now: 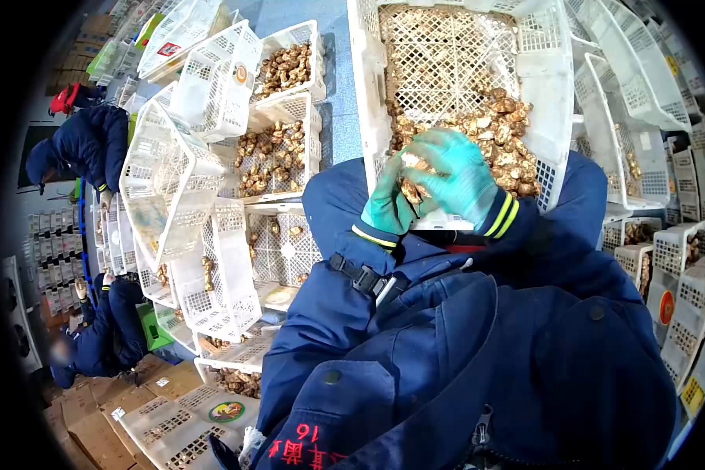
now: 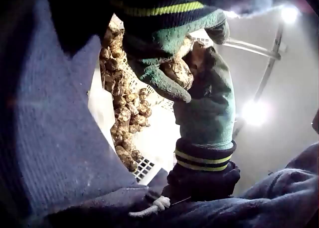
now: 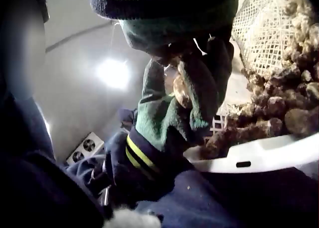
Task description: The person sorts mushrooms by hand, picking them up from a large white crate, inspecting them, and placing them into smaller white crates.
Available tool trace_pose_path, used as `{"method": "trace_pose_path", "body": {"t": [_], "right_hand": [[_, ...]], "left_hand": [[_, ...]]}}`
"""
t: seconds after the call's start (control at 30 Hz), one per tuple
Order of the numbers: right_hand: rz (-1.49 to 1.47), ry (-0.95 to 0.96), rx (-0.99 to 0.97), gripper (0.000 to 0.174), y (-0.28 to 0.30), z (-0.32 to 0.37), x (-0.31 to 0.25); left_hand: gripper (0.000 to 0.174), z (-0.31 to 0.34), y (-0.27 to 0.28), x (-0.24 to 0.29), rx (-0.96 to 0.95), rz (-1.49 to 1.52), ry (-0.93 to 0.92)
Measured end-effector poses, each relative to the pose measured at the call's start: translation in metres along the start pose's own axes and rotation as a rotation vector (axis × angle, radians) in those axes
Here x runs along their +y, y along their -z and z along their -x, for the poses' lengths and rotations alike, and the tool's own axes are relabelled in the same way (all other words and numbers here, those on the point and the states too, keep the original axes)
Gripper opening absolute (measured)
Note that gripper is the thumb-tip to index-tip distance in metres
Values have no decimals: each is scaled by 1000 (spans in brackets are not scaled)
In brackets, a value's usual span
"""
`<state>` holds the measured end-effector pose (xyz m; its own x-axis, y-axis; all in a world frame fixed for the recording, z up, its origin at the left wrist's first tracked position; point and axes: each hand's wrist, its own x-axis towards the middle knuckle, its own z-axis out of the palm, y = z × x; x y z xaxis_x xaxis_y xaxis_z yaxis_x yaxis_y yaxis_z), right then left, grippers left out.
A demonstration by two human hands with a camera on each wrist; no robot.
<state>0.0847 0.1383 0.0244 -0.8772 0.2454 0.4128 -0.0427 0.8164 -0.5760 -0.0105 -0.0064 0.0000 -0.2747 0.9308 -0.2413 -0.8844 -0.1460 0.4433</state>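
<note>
Both hands wear green gloves and meet over the near end of a white crate (image 1: 550, 102) on the person's lap. The left hand (image 1: 388, 205) grips a brown and cream mushroom (image 1: 412, 190), also visible in the left wrist view as a mushroom (image 2: 178, 72) between the two gloves. Curled over it from the other side is the right hand (image 1: 456, 176), its fingers on the same piece. In the right wrist view the mushroom (image 3: 181, 90) shows between gloved fingers. Brown mushrooms (image 1: 505, 141) lie piled in the crate's near half, beside the hands.
Crates of mushrooms (image 1: 284, 70) stand at the left, with tilted white crates (image 1: 158, 176) beside them. More crates (image 1: 672, 298) are stacked at the right. Two other people in dark blue are at the far left, one bent over (image 1: 94, 149).
</note>
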Motion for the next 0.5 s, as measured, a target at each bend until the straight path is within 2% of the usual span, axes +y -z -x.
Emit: {"method": "trace_pose_path", "body": {"t": [0.03, 0.07, 0.13, 0.17, 0.2, 0.23, 0.27, 0.3, 0.33, 0.37, 0.4, 0.43, 0.47, 0.5], "right_hand": [[81, 61, 16, 38, -8, 2, -1], [163, 121, 37, 37, -16, 4, -3], [149, 265, 16, 33, -9, 2, 1], [134, 328, 15, 33, -14, 3, 9], [-58, 45, 71, 30, -14, 3, -2], [24, 198, 70, 28, -1, 0, -5], [77, 298, 82, 27, 1, -1, -1], [131, 396, 95, 27, 2, -2, 3], [91, 388, 94, 29, 0, -1, 6], [51, 380, 95, 31, -6, 2, 10], [11, 372, 95, 33, -9, 3, 12], [-130, 236, 18, 35, -7, 2, 14], [-269, 98, -58, 36, -3, 0, 16], [-406, -42, -135, 38, 3, -2, 15]], "left_hand": [[57, 0, 11, -2, 1, -17, 13], [52, 4, 19, -12, -21, -301, -207], [49, -3, 18, -13, 75, -434, -194], [48, -2, 19, -8, -6, -200, -112], [47, 0, 7, 1, -65, 28, -16], [49, -3, 15, -2, 25, -78, -20], [50, -1, 13, 1, -166, -356, -180], [50, -1, 13, 0, -233, -576, -325], [51, -1, 12, -1, -272, -782, -489], [51, -3, 24, -14, -181, -927, -640], [51, -6, 34, -19, -93, -880, -610], [50, -8, 42, -24, -6, -827, -582], [50, -13, 51, -24, 70, -581, -374], [52, -10, 32, -11, -74, -188, -163]]}}
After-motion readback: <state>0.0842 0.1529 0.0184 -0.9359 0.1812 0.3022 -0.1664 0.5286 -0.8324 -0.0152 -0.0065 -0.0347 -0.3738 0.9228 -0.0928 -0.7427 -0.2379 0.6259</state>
